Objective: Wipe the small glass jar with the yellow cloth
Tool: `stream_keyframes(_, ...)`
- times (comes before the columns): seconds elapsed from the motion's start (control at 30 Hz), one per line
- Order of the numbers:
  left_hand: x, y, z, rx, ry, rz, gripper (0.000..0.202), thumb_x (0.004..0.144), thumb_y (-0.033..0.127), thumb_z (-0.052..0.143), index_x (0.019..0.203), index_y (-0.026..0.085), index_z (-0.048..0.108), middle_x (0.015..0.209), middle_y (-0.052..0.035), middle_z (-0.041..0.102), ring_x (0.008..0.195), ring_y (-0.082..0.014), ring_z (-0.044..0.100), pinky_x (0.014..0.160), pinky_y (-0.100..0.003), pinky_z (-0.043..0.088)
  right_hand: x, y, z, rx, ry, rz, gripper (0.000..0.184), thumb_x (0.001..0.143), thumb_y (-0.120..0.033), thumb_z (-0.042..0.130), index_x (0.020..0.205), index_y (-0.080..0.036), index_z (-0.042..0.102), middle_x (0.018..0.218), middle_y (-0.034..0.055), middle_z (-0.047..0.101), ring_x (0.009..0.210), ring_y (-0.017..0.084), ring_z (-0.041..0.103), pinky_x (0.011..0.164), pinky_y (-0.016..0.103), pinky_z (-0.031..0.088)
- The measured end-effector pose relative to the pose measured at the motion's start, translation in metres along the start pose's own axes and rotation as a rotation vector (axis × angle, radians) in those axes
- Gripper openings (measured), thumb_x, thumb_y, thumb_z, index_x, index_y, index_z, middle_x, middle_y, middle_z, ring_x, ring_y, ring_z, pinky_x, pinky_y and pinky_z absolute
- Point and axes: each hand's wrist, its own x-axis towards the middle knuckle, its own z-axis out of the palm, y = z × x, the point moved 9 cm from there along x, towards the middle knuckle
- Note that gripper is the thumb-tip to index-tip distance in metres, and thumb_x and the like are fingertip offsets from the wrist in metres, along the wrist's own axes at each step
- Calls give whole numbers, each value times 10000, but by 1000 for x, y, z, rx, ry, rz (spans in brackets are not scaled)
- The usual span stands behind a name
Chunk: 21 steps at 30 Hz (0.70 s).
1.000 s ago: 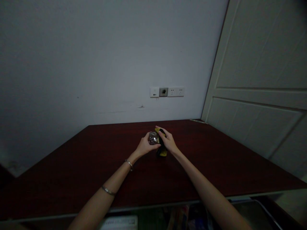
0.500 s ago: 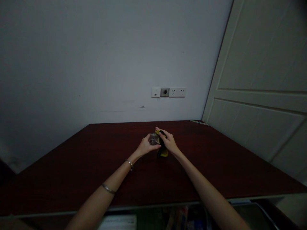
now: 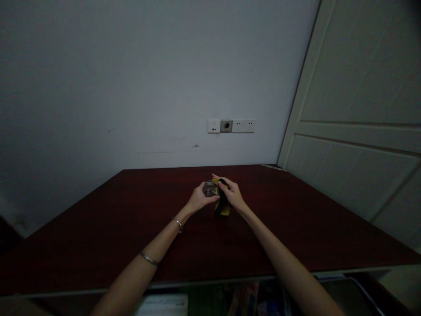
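Just above the dark red tabletop [image 3: 131, 219], my left hand [image 3: 198, 199] is closed around a small clear glass-like container [image 3: 209, 189], its thumb along the near side. My right hand [image 3: 233, 193] grips a yellow and black cloth [image 3: 224, 208], bunched between thumb and fingers. The cloth touches the container's right side, and a fold of it hangs below my right hand. The container's exact kind is hard to make out in the dim light. Two bracelets [image 3: 177, 224] circle my left forearm.
A pale wall with sockets and switches [image 3: 231, 126] rises behind the table. On the right stands a cream panelled door [image 3: 355, 109]. A thin strip [image 3: 274, 167] lies at the far right corner. Below the front edge are a white box [image 3: 162, 305] and various items.
The container and my left hand have shifted very slightly up and left. A little more of the cloth shows beside the container. Both hands keep their grip.
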Motion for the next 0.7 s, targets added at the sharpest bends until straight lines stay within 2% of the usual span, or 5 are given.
stream_keyframes(0.17, -2, 8, 6, -28, -74, 4, 538, 580, 307, 751, 1017, 122, 497, 955, -72, 633, 841, -174, 613, 765, -293, 490, 1, 4, -5, 18, 47, 17, 328, 816, -385, 529, 1064, -197, 629, 1170, 71, 615, 1098, 228, 560, 980, 394, 405)
stream_keyframes(0.4, 2, -3, -7, 91, 7, -5, 543, 580, 359, 747, 1007, 113, 519, 936, -81, 629, 828, -184, 602, 749, -301, 482, -4, 2, 4, -4, -2, 19, 325, 813, -378, 533, 1075, -207, 626, 1176, 67, 612, 1090, 224, 565, 975, 391, 409)
stream_keyframes(0.5, 0, -3, -2, 28, -50, 1, 558, 583, 340, 747, 1029, 113, 502, 931, -73, 624, 813, -175, 602, 743, -298, 482, -4, 0, 4, 9, -11, 18, 326, 816, -374, 529, 1080, -207, 624, 1174, 66, 613, 1087, 222, 567, 973, 389, 409)
stream_keyframes(0.7, -4, 7, 9, -24, -133, 54, 602, 579, 322, 754, 1081, 140, 474, 994, -75, 620, 866, -184, 608, 788, -313, 480, -1, 5, -6, 45, 78, 59, 309, 797, -376, 550, 1023, -191, 649, 1125, 76, 641, 1062, 233, 583, 957, 395, 423)
